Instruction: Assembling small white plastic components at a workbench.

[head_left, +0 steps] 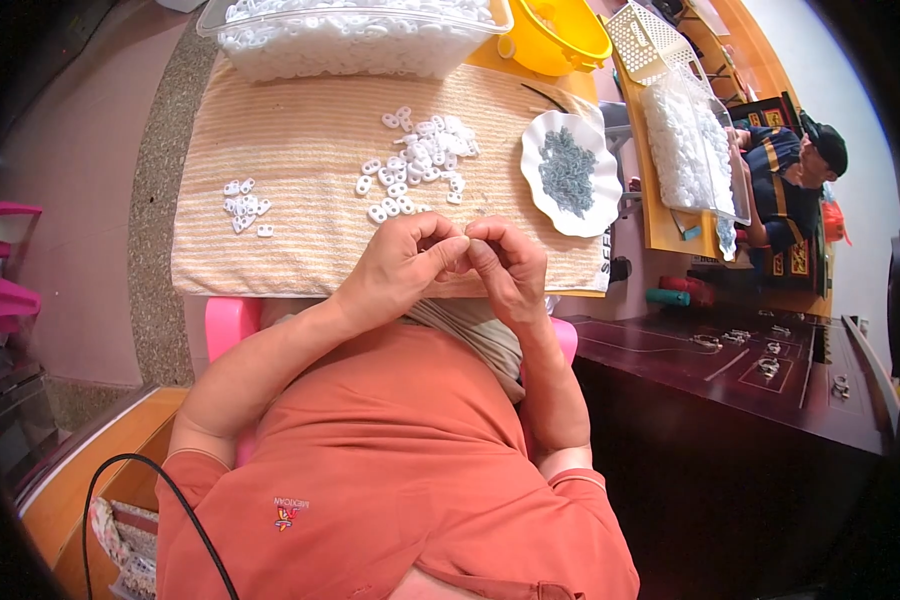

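Observation:
Both of my hands meet above the near edge of a towel-covered table (300,265). Thumb and forefinger of my left hand (395,265) are pinched together, touching the pinched fingertips of my right hand (510,268). Whatever lies between the fingertips is too small and covered to make out. Just beyond the hands is a loose pile of small white plastic pieces with two holes (430,150). A smaller group of similar white pieces (243,207) lies to the left. On the right, a white scalloped dish (595,215) holds many tiny grey-blue parts (567,170).
A clear tub (355,60) full of white pieces stands at the far edge, beside a yellow basket (560,40). A thin black strip (545,97) lies near the dish. At another table on the right, a person (785,175) sits by a second tub of white pieces (685,140).

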A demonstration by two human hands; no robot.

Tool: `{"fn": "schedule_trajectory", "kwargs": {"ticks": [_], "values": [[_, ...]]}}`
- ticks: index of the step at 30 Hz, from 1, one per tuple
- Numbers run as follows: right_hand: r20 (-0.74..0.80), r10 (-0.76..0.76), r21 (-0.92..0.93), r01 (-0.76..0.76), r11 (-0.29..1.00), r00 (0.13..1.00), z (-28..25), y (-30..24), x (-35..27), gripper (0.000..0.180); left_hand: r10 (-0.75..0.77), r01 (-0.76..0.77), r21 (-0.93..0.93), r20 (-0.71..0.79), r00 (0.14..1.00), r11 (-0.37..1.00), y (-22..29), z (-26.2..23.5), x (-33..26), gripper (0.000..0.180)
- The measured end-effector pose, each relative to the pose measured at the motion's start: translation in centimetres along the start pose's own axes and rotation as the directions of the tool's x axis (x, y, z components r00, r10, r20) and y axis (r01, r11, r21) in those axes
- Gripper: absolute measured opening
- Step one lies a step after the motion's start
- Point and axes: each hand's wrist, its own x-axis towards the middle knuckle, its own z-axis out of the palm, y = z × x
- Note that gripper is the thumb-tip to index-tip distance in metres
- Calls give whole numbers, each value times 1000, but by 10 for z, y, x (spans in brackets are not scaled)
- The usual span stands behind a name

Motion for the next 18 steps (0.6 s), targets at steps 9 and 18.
{"fn": "schedule_trajectory", "kwargs": {"ticks": [9, 18], "values": [[7, -22, -36, 22, 999, 1000, 0, 0, 0, 5, -91, 93, -80, 27, 995, 992, 9, -1, -1, 18], [54, -21, -114, 27, 993, 998, 0, -5, 0, 4, -162, 162, 5, 47, 986, 987, 16, -6, -1, 14]]}}
